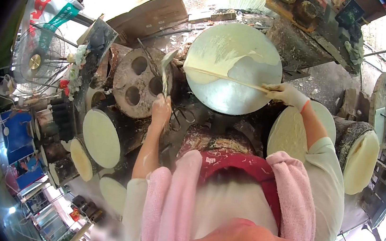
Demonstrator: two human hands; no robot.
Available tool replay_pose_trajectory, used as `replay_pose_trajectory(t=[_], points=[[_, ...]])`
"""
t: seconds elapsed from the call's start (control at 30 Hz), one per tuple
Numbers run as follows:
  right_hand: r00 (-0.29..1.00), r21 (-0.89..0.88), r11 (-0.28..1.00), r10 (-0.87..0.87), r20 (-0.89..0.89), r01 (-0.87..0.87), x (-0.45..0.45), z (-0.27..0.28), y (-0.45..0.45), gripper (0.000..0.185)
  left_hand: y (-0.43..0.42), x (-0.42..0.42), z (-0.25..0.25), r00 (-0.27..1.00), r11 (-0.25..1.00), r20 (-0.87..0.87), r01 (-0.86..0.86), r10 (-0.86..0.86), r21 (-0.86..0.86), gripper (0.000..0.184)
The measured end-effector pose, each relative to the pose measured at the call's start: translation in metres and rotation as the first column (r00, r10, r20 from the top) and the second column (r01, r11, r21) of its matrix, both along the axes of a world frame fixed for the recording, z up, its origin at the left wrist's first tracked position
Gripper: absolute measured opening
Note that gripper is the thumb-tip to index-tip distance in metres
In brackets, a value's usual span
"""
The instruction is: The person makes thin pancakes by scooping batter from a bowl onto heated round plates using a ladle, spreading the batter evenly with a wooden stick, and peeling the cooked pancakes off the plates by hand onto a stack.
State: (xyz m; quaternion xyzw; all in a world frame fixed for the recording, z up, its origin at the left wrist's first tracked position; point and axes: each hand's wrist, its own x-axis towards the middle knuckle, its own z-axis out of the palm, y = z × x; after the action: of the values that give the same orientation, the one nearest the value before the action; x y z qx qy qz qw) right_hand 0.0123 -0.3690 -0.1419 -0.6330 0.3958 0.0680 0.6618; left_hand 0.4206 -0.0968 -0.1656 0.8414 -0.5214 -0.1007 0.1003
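A round griddle stands in front of me, with pale batter over its far and left part and bare shiny metal nearer to me. My right hand, in a whitish glove, is closed on one end of a long thin wooden stick, which lies across the griddle along the batter's edge. At the left, my left hand is wrapped round a batter-smeared tool with a flattish head pointing away from me. That tool is over the right side of a round stove block with several holes.
Round griddles with pale sheets stand at the right and left. Metal loop handles show beside my left hand. A fan stands far left, a cardboard box behind the stove block, and a crusted machine at the back right.
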Motion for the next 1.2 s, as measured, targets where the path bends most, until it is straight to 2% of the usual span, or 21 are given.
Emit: replay_pose_trajectory(t=[0.07, 0.1, 0.17, 0.27, 0.33, 0.37, 0.47, 0.53, 0.57, 0.6, 0.63, 0.67, 0.73, 0.8, 0.9, 0.93, 0.97, 1.07, 1.1, 1.13, 1.2], points=[[0.985, -0.075, 0.989, -0.121, 0.124, 0.131, -0.033, -0.037, -0.011, 0.053, -0.017, 0.004, -0.009, 0.987, 0.995, 0.132, 0.086, -0.092, 0.045, 0.028], [0.951, -0.095, 0.948, -0.296, 0.092, 0.304, -0.028, -0.028, -0.009, 0.056, -0.022, 0.010, -0.024, 0.961, 0.987, 0.225, 0.161, -0.163, 0.028, 0.028], [0.987, -0.244, 0.956, -0.150, 0.064, 0.161, -0.020, -0.053, -0.024, 0.056, -0.032, 0.006, -0.027, 0.935, 0.975, 0.281, 0.194, -0.217, 0.107, 0.028], [0.999, -0.118, 0.993, -0.010, -0.041, 0.005, 0.006, -0.035, -0.011, 0.053, -0.022, -0.002, -0.014, 0.935, 0.965, 0.256, 0.207, -0.244, 0.163, 0.022], [0.993, 0.139, 0.990, 0.038, -0.112, -0.023, 0.015, -0.014, 0.006, 0.053, 0.003, -0.007, 0.002, 0.927, 0.943, 0.245, 0.225, -0.285, 0.245, 0.018], [0.999, 0.228, 0.974, -0.025, 0.033, 0.017, 0.005, -0.052, 0.015, 0.054, 0.018, -0.011, 0.010, 0.922, 0.930, 0.235, 0.236, -0.306, 0.283, 0.016], [0.998, 0.141, 0.990, 0.003, -0.070, 0.006, -0.020, -0.034, 0.052, 0.051, 0.053, -0.027, 0.026, 0.932, 0.891, 0.111, 0.287, -0.345, 0.352, 0.016], [0.952, 0.046, 0.998, -0.031, -0.303, 0.047, -0.021, 0.042, 0.086, 0.056, 0.073, -0.042, 0.026, 0.885, 0.848, 0.109, 0.390, -0.453, 0.358, 0.020], [0.966, 0.124, 0.967, -0.199, -0.165, 0.221, -0.028, 0.035, 0.112, 0.059, 0.086, -0.040, -0.001, 0.876, 0.840, 0.087, 0.422, -0.475, 0.342, 0.023], [0.926, 0.225, 0.899, -0.376, -0.040, 0.375, -0.039, 0.011, 0.140, 0.063, 0.088, -0.045, -0.007, 0.915, 0.868, -0.083, 0.401, -0.395, 0.294, 0.024], [0.845, 0.384, 0.783, -0.534, 0.011, 0.490, -0.053, -0.037, 0.172, 0.058, 0.087, -0.040, -0.011, 0.877, 0.853, -0.165, 0.479, -0.452, 0.206, 0.023], [0.712, 0.567, 0.596, -0.702, 0.024, 0.568, -0.030, -0.039, 0.204, 0.040, 0.084, -0.032, -0.015, 0.825, 0.831, -0.240, 0.546, -0.511, 0.108, 0.023], [0.704, 0.675, 0.499, -0.708, -0.043, 0.543, 0.019, -0.013, 0.234, 0.028, 0.072, -0.014, 0.006, 0.796, 0.837, -0.264, 0.538, -0.545, -0.106, 0.022], [0.610, 0.641, 0.521, -0.786, 0.102, 0.564, 0.087, -0.014, 0.247, 0.028, 0.070, 0.003, 0.046, 0.780, 0.857, -0.363, 0.422, -0.509, -0.295, 0.020], [0.466, 0.563, 0.413, -0.883, 0.056, 0.716, 0.210, -0.035, 0.251, 0.028, 0.075, 0.051, 0.058, 0.767, 0.581, 0.315, 0.633, -0.559, -0.511, 0.016], [0.449, 0.509, 0.396, -0.893, 0.021, 0.764, 0.245, -0.044, 0.251, 0.029, 0.080, 0.062, 0.058, 0.838, 0.754, -0.127, 0.397, -0.530, -0.524, 0.016], [0.493, 0.383, 0.459, -0.870, 0.012, 0.801, 0.273, -0.053, 0.252, 0.031, 0.085, 0.073, 0.059, 0.774, 0.882, -0.523, 0.095, -0.357, -0.461, 0.016], [0.487, -0.122, 0.485, -0.873, -0.014, 0.866, 0.303, -0.126, 0.261, 0.037, 0.100, 0.099, 0.053, 0.647, 0.930, -0.727, -0.075, -0.230, -0.360, 0.017], [0.466, -0.306, 0.447, -0.885, -0.013, 0.841, 0.305, -0.142, 0.263, 0.039, 0.106, 0.104, 0.046, 0.664, 0.915, -0.702, -0.066, -0.257, -0.398, 0.016], [0.419, -0.452, 0.428, -0.899, -0.125, 0.783, 0.301, -0.093, 0.273, 0.047, 0.111, 0.106, 0.046, 0.679, 0.899, -0.678, -0.062, -0.280, -0.434, 0.016], [0.363, -0.449, 0.361, -0.928, -0.085, 0.817, 0.277, -0.102, 0.288, 0.051, 0.124, 0.110, 0.049, 0.826, 0.817, -0.383, 0.151, -0.413, -0.557, 0.015]])
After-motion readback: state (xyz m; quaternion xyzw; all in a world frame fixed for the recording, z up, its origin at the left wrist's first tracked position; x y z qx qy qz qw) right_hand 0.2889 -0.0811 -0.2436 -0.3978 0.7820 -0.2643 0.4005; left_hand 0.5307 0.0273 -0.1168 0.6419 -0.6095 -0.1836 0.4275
